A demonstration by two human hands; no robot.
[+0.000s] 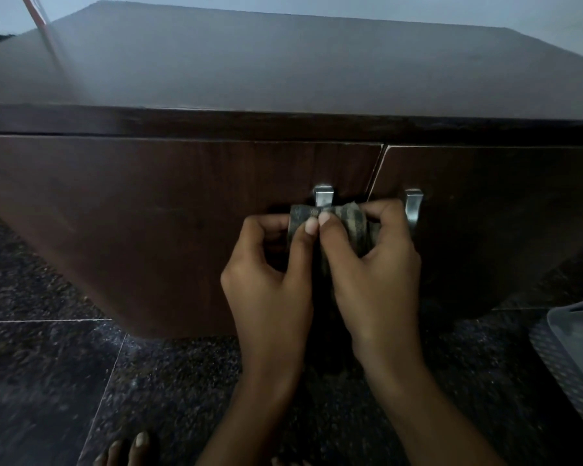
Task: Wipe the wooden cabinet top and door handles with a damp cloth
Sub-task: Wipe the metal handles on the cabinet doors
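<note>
The wooden cabinet [283, 72] fills the view, its broad dark top stretching away above and beyond the grip, its two door fronts dropping to the dark speckled floor [48, 381] below the wrists. The step in hand looks to be the door handles: the top lies well clear of the cloth, and I cannot tell whether it has been wiped.

Both hands meet at the left door's handle [323, 196], whose metal upper end shows just above the fingertips; the rest of it is hidden under the cloth. The cloth [355, 227], dark and mottled, is wrapped round that handle and bunched between the hands, a fold trailing down behind the thumbs. The left hand [270, 280] pinches the cloth's left edge between thumb and curled fingers; the right hand [374, 274] is pressed closed on the larger wad at the right, thumb tips touching in the middle.

The right door's handle [412, 206] stands bare just beside the right hand's knuckles, apart from the cloth.

The next move, as I judge it, calls for drawing the cloth down the handle's length while keeping it snug all round, then shifting the grip right to the bare handle

A grey basin [576, 351] sits low and far right of the grip
</note>
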